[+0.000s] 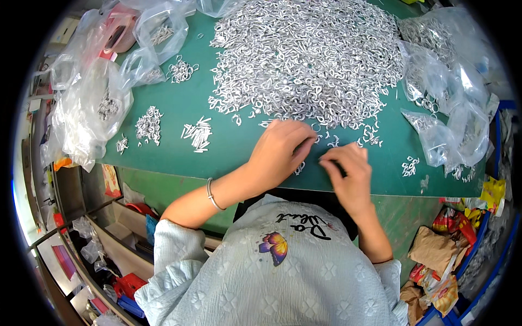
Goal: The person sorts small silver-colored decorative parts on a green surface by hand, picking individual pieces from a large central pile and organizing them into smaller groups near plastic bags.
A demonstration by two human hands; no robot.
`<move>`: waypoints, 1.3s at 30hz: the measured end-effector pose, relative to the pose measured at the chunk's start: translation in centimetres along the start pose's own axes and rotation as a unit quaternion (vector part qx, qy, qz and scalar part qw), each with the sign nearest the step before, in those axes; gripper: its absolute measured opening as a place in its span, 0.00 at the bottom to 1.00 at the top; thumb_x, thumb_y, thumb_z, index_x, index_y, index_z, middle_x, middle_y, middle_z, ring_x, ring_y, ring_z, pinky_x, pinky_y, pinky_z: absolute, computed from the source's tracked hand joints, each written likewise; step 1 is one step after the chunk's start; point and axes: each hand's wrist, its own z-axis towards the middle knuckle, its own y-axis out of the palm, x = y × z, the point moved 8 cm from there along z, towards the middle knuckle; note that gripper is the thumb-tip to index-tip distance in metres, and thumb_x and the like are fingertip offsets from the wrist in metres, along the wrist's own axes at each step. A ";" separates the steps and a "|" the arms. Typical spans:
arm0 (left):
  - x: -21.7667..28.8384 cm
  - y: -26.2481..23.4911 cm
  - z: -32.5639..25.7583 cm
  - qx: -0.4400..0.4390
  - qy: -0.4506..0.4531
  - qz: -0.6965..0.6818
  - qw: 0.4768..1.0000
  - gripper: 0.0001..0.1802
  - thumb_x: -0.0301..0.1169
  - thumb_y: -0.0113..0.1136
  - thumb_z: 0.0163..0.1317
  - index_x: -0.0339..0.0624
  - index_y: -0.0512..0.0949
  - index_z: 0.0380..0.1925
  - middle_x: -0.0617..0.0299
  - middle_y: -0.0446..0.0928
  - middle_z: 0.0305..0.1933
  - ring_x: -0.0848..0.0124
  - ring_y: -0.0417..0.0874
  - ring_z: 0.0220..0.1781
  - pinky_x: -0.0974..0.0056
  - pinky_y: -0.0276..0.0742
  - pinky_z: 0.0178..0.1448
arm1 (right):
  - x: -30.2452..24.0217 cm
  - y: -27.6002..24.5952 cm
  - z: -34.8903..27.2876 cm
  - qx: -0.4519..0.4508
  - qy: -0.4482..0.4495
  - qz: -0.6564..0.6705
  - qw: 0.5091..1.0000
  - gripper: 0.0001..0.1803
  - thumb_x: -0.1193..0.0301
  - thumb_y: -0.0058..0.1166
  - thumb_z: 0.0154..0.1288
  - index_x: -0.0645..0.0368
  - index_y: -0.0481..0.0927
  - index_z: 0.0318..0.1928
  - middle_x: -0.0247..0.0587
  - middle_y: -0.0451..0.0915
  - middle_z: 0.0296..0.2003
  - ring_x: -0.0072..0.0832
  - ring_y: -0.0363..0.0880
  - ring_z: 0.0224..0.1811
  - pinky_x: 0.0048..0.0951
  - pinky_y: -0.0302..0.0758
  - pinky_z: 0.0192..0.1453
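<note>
A large heap of small silver metal loop parts (pixel 307 57) covers the far middle of the green table (pixel 179 157). My left hand (pixel 280 149) rests palm down just below the heap, its fingers curled over a few loose parts. My right hand (pixel 348 176) is beside it near the table's front edge, fingertips pinched together on a small part that I cannot make out. A thin silver bracelet (pixel 212 195) sits on my left wrist. Small sorted piles lie to the left: straight pins (pixel 198 134) and loop parts (pixel 148 125).
Clear plastic bags (pixel 92 108) holding metal parts crowd the left edge, and more bags (pixel 451 108) line the right. A blue bin (pixel 457 255) of crumpled wrappers stands at the lower right. Shelves with red and blue items (pixel 125 285) sit under the table, lower left.
</note>
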 end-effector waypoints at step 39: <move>0.0 1.8 -2.6 -0.150 -0.012 0.016 0.988 0.10 0.22 0.63 0.57 0.40 0.79 0.39 0.58 0.75 0.40 0.59 0.76 0.43 0.58 0.68 0.45 | 0.9 -1.0 4.0 0.068 -0.063 -0.240 0.966 0.05 0.76 0.61 0.59 0.57 0.80 0.36 0.34 0.78 0.37 0.34 0.73 0.42 0.38 0.62 0.51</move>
